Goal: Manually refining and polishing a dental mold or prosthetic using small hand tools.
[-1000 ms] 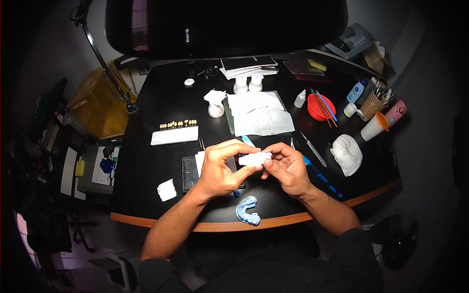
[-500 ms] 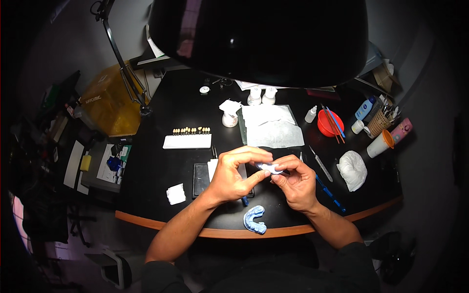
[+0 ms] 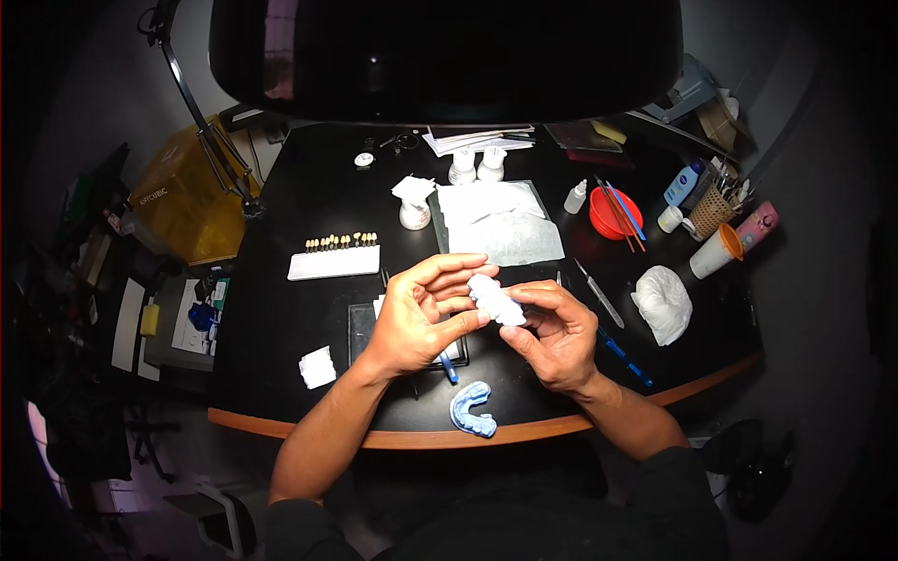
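A pale bluish-white dental cast (image 3: 493,301) is held up over the front half of the desk, between my two hands. My right hand (image 3: 557,338) pinches its right end between thumb and fingers. From the other side, my left hand (image 3: 412,313) touches the cast with thumb and fingertips, its fingers curved around the left end. Below them, by the desk's front edge, lies a U-shaped blue dental cast (image 3: 461,409). Partly hidden under my left hand is a dark tray (image 3: 361,327), with a blue-ended tool (image 3: 449,366) beside it.
A tooth shade guide (image 3: 334,263) and a folded white tissue (image 3: 317,367) lie left. Right are a metal knife-like tool (image 3: 599,292), crumpled white tissue (image 3: 662,306), a red bowl (image 3: 608,220) with brushes and an orange-rimmed cup (image 3: 713,256). A black lamp shade (image 3: 449,65) hangs overhead.
The cast has been turned more upright and shows more of its surface. My left fingers have spread a little apart. The whole view has shifted slightly.
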The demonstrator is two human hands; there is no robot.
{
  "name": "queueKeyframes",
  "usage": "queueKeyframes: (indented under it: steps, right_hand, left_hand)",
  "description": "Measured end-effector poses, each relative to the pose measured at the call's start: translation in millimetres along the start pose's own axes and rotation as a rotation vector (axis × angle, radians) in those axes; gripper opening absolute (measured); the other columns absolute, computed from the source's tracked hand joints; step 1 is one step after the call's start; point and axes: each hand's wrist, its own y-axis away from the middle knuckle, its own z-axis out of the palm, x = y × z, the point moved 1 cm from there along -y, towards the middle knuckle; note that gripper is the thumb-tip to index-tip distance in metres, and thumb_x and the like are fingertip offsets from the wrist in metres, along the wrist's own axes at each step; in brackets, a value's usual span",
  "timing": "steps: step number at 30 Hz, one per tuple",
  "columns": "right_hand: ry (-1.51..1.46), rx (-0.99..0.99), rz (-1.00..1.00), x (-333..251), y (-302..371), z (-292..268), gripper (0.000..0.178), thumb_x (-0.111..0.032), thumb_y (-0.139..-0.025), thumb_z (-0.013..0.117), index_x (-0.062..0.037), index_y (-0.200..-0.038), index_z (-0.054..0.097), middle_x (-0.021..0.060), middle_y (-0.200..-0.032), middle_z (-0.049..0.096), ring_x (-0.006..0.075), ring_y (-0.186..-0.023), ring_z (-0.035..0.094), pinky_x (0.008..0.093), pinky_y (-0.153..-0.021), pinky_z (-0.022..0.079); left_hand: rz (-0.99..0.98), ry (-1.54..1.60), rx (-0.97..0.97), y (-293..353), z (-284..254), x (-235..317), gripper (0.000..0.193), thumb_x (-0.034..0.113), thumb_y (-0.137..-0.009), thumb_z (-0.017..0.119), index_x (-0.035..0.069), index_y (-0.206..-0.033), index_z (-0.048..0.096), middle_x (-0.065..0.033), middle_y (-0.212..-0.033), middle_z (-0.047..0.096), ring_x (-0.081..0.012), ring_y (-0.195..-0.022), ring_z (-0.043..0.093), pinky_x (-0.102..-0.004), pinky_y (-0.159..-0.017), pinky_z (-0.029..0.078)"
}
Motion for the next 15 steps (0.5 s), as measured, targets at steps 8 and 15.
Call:
queueKeyframes:
  steps: [8,15]
  right_hand:
    - [-0.010,0.008,-0.064,1.4,0.1,3.0,0.040,0.010,-0.080,0.083,0.0030,-0.116,0.067,0.0167,-0.118,0.066,0.0191,-0.106,0.070,0.0258,-0.081,0.063]
    - [-0.005,-0.010,-0.120,0.9,-0.1,1.9,0.037,0.011,-0.079,0.082,0.0023,-0.113,0.067,0.0176,-0.118,0.066,0.0216,-0.109,0.070,0.0275,-0.080,0.065]
  left_hand:
    - [0.059,0.083,-0.061,0.8,-0.3,-0.4,0.047,-0.011,-0.089,0.071,-0.007,-0.134,0.057,-0.0226,-0.139,0.060,-0.0294,-0.129,0.062,-0.0403,-0.109,0.053]
    - [0.050,0.027,-0.074,1.3,-0.5,-1.1,0.047,-0.008,-0.088,0.074,-0.007,-0.132,0.058,-0.0249,-0.135,0.062,-0.0303,-0.125,0.065,-0.0427,-0.108,0.054]
